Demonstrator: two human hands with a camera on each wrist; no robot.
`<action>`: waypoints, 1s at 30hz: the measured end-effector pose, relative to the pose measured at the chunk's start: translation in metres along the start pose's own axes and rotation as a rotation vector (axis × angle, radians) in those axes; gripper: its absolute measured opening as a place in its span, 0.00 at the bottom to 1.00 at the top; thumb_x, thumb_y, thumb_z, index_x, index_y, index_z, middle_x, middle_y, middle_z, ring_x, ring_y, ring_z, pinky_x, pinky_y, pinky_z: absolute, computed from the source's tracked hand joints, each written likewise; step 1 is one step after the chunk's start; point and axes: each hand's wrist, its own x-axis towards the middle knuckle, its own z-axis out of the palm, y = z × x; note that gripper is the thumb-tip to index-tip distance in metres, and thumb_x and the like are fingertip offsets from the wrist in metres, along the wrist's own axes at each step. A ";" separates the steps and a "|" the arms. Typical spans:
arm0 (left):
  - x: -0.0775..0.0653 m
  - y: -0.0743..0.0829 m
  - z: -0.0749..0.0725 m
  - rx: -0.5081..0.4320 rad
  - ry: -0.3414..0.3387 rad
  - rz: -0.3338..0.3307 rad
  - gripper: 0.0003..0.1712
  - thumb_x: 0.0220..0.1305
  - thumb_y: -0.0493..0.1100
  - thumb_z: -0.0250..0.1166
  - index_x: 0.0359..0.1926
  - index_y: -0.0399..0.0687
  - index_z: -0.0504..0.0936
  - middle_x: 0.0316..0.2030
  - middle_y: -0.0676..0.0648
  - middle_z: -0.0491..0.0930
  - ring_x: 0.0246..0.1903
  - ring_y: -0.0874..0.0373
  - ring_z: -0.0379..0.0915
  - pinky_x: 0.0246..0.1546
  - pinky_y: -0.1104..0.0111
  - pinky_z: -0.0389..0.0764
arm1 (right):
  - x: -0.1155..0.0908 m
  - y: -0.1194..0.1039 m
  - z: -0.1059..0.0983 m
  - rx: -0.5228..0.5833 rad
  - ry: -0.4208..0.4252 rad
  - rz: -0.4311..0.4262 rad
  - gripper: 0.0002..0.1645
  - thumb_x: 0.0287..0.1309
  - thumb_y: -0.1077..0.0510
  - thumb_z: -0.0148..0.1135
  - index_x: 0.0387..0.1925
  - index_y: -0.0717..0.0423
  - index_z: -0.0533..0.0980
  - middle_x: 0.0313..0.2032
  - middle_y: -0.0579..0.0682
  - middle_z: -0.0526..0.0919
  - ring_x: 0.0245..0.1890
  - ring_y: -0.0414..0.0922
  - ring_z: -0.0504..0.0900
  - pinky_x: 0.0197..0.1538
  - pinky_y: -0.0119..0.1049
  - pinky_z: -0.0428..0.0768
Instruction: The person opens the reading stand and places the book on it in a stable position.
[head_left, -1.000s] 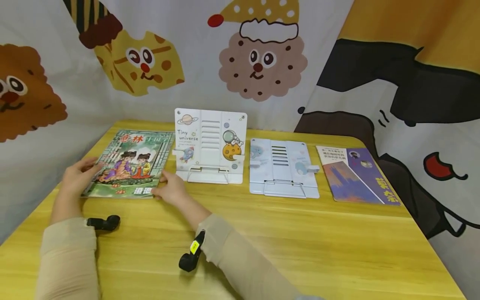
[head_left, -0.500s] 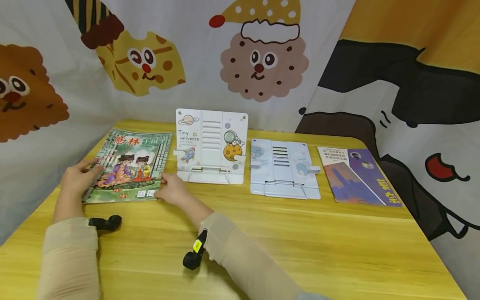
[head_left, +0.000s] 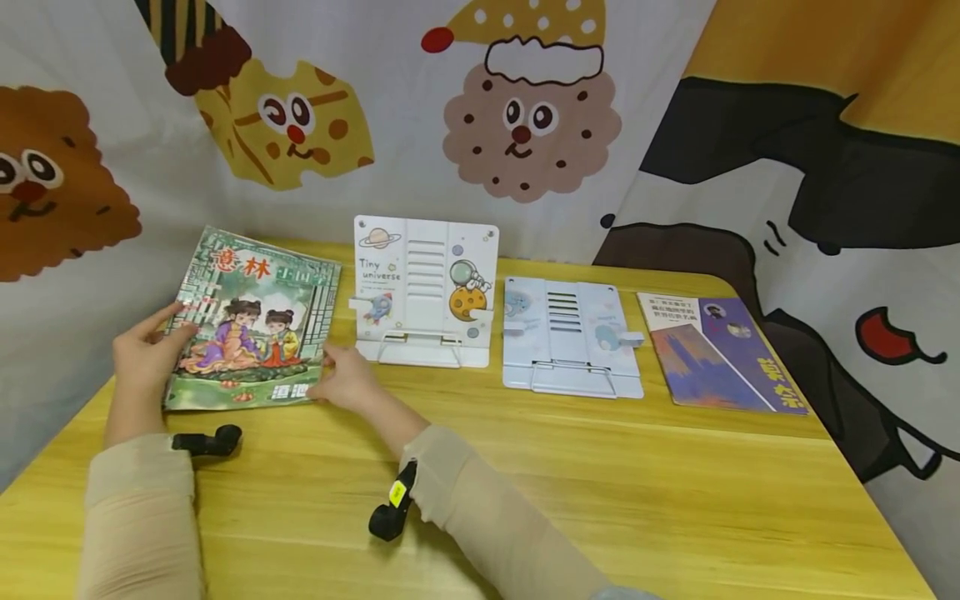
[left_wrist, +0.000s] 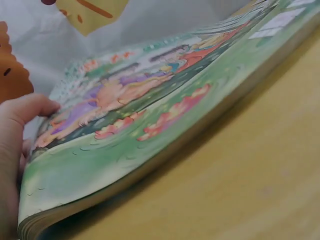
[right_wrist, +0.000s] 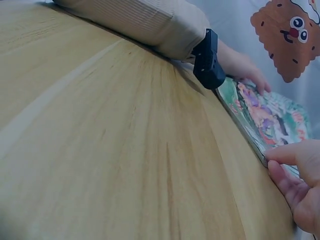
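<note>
Here, both hands [head_left: 144, 358] [head_left: 347, 379] gripping a tilted green magazine [head_left: 253, 323] by its sides, upright white stand [head_left: 425, 283] nearby.

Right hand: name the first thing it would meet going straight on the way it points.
The green-covered magazine, which the right hand pinches near its lower right corner. Beyond it, perhaps the left hand or the cartoon-print curtain; depth is unclear there.

I find a study-type corner, home or classroom undetermined: wood-grain table [head_left: 637, 492], two book stands [head_left: 435, 310], green magazine [head_left: 251, 325] left, purple booklet [head_left: 720, 354] right, cartoon-printed cloth [head_left: 408, 150] hanging behind.
</note>
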 end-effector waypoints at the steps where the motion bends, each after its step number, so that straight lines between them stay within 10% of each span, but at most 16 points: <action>1: -0.001 0.001 -0.001 -0.066 0.004 -0.002 0.33 0.49 0.61 0.63 0.58 0.77 0.66 0.66 0.59 0.47 0.59 0.58 0.49 0.46 0.67 0.67 | 0.000 -0.001 0.000 -0.014 0.001 0.001 0.54 0.34 0.61 0.75 0.65 0.51 0.58 0.43 0.44 0.71 0.18 0.34 0.75 0.29 0.22 0.72; 5: -0.008 0.006 -0.004 -0.312 0.030 0.034 0.32 0.45 0.51 0.70 0.55 0.68 0.73 0.53 0.51 0.64 0.38 0.66 0.67 0.30 0.78 0.70 | -0.001 -0.002 0.001 -0.033 -0.011 0.002 0.55 0.34 0.60 0.75 0.66 0.48 0.57 0.57 0.51 0.65 0.20 0.33 0.75 0.30 0.23 0.73; 8: -0.012 0.010 -0.007 -0.444 0.058 0.074 0.30 0.44 0.45 0.72 0.53 0.62 0.77 0.37 0.53 0.64 0.20 0.66 0.58 0.16 0.77 0.65 | -0.003 -0.002 0.001 -0.026 -0.017 0.003 0.56 0.34 0.60 0.75 0.66 0.46 0.56 0.63 0.54 0.57 0.21 0.33 0.75 0.29 0.23 0.73; 19: -0.020 0.025 -0.011 -0.602 0.186 0.113 0.27 0.42 0.35 0.73 0.48 0.54 0.81 0.20 0.52 0.62 0.15 0.63 0.49 0.11 0.76 0.56 | -0.006 -0.005 0.007 -0.160 0.038 -0.085 0.56 0.33 0.58 0.75 0.65 0.38 0.57 0.55 0.43 0.70 0.38 0.37 0.75 0.42 0.27 0.73; 30: -0.025 0.042 -0.011 -0.709 0.206 0.264 0.26 0.41 0.30 0.72 0.47 0.47 0.81 0.12 0.51 0.60 0.11 0.62 0.52 0.12 0.78 0.61 | -0.006 -0.004 -0.002 0.140 0.107 -0.260 0.53 0.38 0.71 0.68 0.65 0.36 0.58 0.36 0.39 0.67 0.17 0.35 0.67 0.21 0.26 0.73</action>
